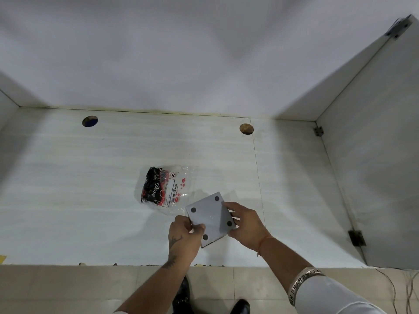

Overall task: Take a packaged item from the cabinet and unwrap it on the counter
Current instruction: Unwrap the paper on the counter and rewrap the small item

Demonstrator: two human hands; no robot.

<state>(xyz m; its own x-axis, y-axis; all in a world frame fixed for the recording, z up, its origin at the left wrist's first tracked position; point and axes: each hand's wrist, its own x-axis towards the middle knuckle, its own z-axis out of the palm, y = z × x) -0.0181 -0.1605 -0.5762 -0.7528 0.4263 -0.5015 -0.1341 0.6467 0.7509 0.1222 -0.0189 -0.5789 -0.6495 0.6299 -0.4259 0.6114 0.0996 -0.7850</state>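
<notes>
Hands meet over the near edge of the pale surface, both gripping one flat grey square plate [210, 217] that carries four dark round pads near its corners. The left hand [184, 239] pinches the plate's near-left edge with thumb on top and fingers curled beneath; a tattoo runs along its back and forearm. The right hand [246, 223] clamps the far-right edge, fingers pressed on the upper face, with a thin orange thread at the wrist and a metal bangle [303, 283] further up, against a white sleeve. The plate is held tilted, above the tabletop [90, 189], not lying on it.

Just beyond the plate, to its left, lies a crumpled clear wrapper [164, 189] printed in black and red with the word "Dove"; the plate's far corner overlaps the wrapper's near edge in view, and whether they touch cannot be told. The wrapper rests flat on the tabletop, apart from both hands.

The tabletop is white with faint grey streaks, and a thin seam crosses it right of the hands. Two round holes [90, 121] are cut near its back edge, well apart. White walls enclose it behind and to the left, and a white hinged panel [374, 166] stands at the right. Below the near edge are beige floor tiles [68, 291], dark shoes, and loose wires at the far right.
</notes>
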